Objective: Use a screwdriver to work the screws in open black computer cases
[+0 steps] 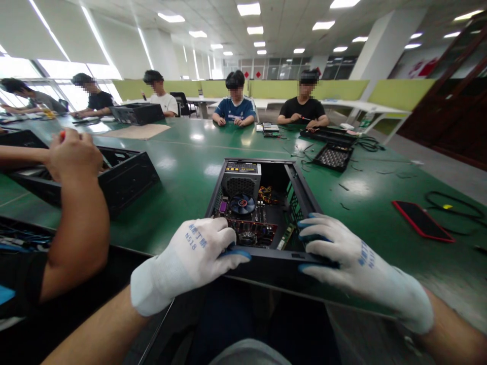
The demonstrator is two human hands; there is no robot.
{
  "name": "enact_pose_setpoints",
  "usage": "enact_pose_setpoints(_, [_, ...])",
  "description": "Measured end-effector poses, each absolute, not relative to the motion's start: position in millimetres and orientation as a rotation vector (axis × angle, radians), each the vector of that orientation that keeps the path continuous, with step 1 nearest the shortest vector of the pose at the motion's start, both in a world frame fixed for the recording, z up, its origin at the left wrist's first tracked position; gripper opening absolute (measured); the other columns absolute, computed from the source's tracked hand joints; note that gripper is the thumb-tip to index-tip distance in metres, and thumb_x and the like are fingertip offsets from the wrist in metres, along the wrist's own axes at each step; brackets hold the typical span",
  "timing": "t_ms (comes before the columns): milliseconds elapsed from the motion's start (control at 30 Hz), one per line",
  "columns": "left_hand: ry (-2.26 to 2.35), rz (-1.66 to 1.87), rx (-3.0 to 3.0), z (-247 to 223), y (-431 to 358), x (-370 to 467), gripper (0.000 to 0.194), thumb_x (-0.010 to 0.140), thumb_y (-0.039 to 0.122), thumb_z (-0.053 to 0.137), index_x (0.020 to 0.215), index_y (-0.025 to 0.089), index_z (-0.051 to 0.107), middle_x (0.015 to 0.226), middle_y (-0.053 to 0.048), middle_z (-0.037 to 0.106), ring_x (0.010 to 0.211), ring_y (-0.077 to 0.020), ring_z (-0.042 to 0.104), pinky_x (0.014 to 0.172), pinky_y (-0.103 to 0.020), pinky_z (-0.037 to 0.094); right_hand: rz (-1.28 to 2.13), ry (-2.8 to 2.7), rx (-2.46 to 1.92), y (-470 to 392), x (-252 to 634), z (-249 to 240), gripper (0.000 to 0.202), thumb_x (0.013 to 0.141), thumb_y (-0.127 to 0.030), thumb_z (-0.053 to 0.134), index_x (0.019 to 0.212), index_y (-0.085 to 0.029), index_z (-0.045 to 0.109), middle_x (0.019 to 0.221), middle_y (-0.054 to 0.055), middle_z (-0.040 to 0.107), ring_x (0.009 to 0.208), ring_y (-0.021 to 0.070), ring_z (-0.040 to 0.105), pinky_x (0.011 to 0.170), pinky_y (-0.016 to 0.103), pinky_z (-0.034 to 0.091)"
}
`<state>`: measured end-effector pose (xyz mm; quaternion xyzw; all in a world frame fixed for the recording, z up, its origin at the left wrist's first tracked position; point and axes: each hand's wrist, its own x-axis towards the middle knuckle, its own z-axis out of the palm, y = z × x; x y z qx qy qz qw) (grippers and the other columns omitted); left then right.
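An opened black computer case (274, 267) lies on its side at the table's near edge, its inside facing up. My left hand (196, 248), in a white glove with blue fingertips, grips the near left corner, fingers curled over the rim and thumb along the front. The near right corner is held by my gloved right hand (342, 248), fingers over the side and thumb lower at the front. Inside are a power supply (241, 182), a cooling fan (242, 204), yellow wires (266, 194), a reddish circuit board (262, 233) and a narrow green board (286, 237).
Close on the left, a co-worker's bare hand (76, 152) is over another black case (131, 177). Right of my case lie a red-edged dark tablet-like device (422, 220) and a black cable (456, 200). Farther back are a black metal part (334, 156) and several seated people.
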<state>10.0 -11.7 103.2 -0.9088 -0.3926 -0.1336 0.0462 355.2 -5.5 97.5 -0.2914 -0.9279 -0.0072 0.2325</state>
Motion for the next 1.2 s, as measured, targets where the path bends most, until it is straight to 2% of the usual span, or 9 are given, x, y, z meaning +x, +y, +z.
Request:
enact_pose_setpoints(167, [-1.205,-0.396,-2.785,102.1,-15.5,9.3,0.038,0.103,0.055,0.053,0.088,0.021,0.063,0.086,-0.004,0.063,0.074,-0.0218,0.060,0.063,-0.033,0.038,-0.048,-2.553,-0.756,-10.2,355.6,93.3,0.016,0.090,-0.036,0.077,0.097,-0.023,0.071,0.111,0.009,0.073,0.123,0.0309,0.065,0.111,0.053,0.051])
enact_pose_setpoints(367, [-1.204,-0.417,-2.810,99.8,-21.0,7.0,0.034,0.101,0.054,0.055,0.091,0.022,0.064,0.086,-0.003,0.063,0.071,-0.0228,0.059,0.060,-0.035,0.034,-0.050,-2.626,-0.738,-14.0,360.3,94.2,0.018,0.087,-0.036,0.078,0.101,-0.025,0.072,0.116,0.009,0.072,0.124,0.0318,0.064,0.111,0.051,0.051])
enact_pose_setpoints(600, [-1.201,-0.488,-2.784,99.1,-21.9,8.2,0.034,0.099,0.055,0.057,0.086,0.023,0.061,0.082,-0.002,0.062,0.067,-0.0222,0.057,0.057,-0.035,0.030,0.060,-2.811,-0.832,-1.5,364.2,123.7,0.043,0.084,-0.046,0.080,0.124,-0.031,0.070,0.137,0.006,0.067,0.128,0.0301,0.062,0.100,0.040,0.058])
enact_pose_setpoints(733, [-1.195,-0.531,-2.772,98.2,-20.2,9.6,0.034,0.099,0.054,0.058,0.085,0.023,0.061,0.083,-0.002,0.063,0.067,-0.0221,0.058,0.057,-0.034,0.031,0.106,-2.815,-0.873,21.0,335.7,138.8,0.031,0.093,-0.046,0.072,0.118,-0.029,0.073,0.127,0.006,0.071,0.115,0.0259,0.068,0.094,0.037,0.057])
enact_pose_setpoints(833, [-1.179,-0.534,-2.791,99.0,-19.8,10.6,0.034,0.099,0.053,0.058,0.085,0.023,0.060,0.082,-0.002,0.063,0.069,-0.0223,0.060,0.057,-0.034,0.033,-0.014,-2.890,-0.927,51.5,300.6,139.5,0.034,0.097,-0.050,0.066,0.113,-0.021,0.075,0.115,0.012,0.073,0.104,0.0270,0.069,0.091,0.040,0.054])
enact_pose_setpoints(900, [-1.193,-0.524,-2.791,99.9,-20.3,10.8,0.032,0.099,0.052,0.059,0.085,0.023,0.060,0.083,-0.002,0.063,0.069,-0.0225,0.060,0.057,-0.034,0.035,-0.181,-3.020,-0.976,75.6,276.0,134.5,0.039,0.097,-0.052,0.064,0.110,-0.017,0.075,0.111,0.015,0.073,0.103,0.0300,0.069,0.091,0.043,0.052])
enact_pose_setpoints(1000, [-1.230,-0.505,-2.783,100.6,-21.5,10.3,0.031,0.097,0.051,0.061,0.085,0.023,0.060,0.083,-0.002,0.063,0.071,-0.0231,0.061,0.058,-0.034,0.037,-0.372,-3.198,-1.063,106.6,243.3,122.2,0.042,0.098,-0.051,0.063,0.117,-0.016,0.074,0.114,0.015,0.072,0.108,0.0328,0.068,0.090,0.043,0.050])
enact_pose_setpoints(1100, [-1.241,-0.505,-2.788,99.9,-22.7,9.4,0.031,0.097,0.052,0.062,0.086,0.023,0.060,0.086,-0.003,0.064,0.073,-0.0235,0.062,0.060,-0.035,0.039,-0.415,-3.375,-1.118,122.8,219.3,109.7,0.041,0.096,-0.047,0.066,0.121,-0.016,0.074,0.118,0.016,0.073,0.111,0.0329,0.068,0.088,0.041,0.050])
enact_pose_setpoints(1200, [-1.235,-0.523,-2.789,98.5,-22.9,8.8,0.031,0.097,0.054,0.061,0.089,0.023,0.061,0.089,-0.003,0.065,0.075,-0.0235,0.062,0.061,-0.035,0.040,-0.419,-3.451,-1.107,127.0,206.8,100.8,0.033,0.095,-0.038,0.067,0.115,-0.013,0.076,0.117,0.017,0.075,0.109,0.0320,0.070,0.086,0.038,0.050])
